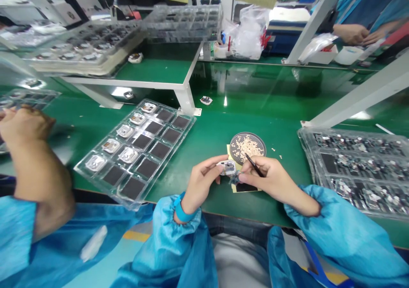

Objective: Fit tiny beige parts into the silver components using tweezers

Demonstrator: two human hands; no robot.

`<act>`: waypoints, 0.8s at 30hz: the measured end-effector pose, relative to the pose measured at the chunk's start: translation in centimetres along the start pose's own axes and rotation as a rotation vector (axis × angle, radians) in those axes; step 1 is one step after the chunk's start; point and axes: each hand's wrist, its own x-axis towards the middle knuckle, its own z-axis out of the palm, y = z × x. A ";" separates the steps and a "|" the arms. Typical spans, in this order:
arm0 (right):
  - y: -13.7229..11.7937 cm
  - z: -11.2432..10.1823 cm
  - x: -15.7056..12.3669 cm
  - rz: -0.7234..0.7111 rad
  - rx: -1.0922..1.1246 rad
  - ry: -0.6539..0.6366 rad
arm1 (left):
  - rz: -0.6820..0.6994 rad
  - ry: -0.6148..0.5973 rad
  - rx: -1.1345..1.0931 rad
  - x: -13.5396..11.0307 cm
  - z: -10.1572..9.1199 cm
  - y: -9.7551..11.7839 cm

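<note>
Between the thumb and fingers of my left hand (204, 175) is a small white-rimmed device housing (227, 167) with grey parts inside. My right hand (271, 176) pinches a small dark circuit piece (235, 179) against the housing's lower right side. A thin black tool (254, 166) also rests in that hand, its kind unclear, pointing up and left. Just beyond my fingers stands a round grey dish (232, 139) holding many tiny beige pieces (247, 144). Under my hands lies a dark pad with a yellow edge (246, 188), partly covered.
A clear compartment tray (132, 205) with several white housings lies to the left. Stacked trays of small circuit parts (361, 164) are at right. A white-legged shelf (159, 68) carries more trays. A co-worker's hand (24, 124) is far left; another person's hands (354, 34) are behind.
</note>
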 end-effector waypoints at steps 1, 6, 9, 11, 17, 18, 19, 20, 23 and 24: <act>0.1 0.1 0.1 0.025 0.034 -0.004 | 0.011 -0.018 -0.018 -0.1 0.0 -0.1; 0.8 0.7 0.5 0.115 0.154 0.017 | 0.089 -0.113 0.002 -0.4 0.4 -0.3; 1.2 0.9 0.6 0.113 0.101 0.050 | 0.140 -0.141 0.050 -0.5 0.6 -0.4; 1.2 0.9 0.7 0.094 0.048 0.081 | 0.144 -0.143 0.064 -0.5 0.7 -0.6; 0.9 0.9 0.8 0.076 0.021 0.088 | 0.158 -0.078 0.131 -0.5 0.9 -1.1; 0.9 0.9 0.9 0.084 0.030 0.087 | 0.161 -0.062 0.149 -0.5 0.9 -1.1; 1.0 0.9 0.9 0.092 0.038 0.090 | 0.166 -0.046 0.169 -0.5 1.0 -1.1; 1.0 0.9 0.9 0.099 0.042 0.092 | 0.172 -0.031 0.190 -0.5 1.0 -1.1; 1.1 0.9 0.9 0.107 0.035 0.097 | 0.195 0.000 0.250 -0.4 1.1 -0.9; 1.1 0.8 0.9 0.104 0.031 0.096 | 0.200 0.006 0.263 -0.4 1.2 -0.8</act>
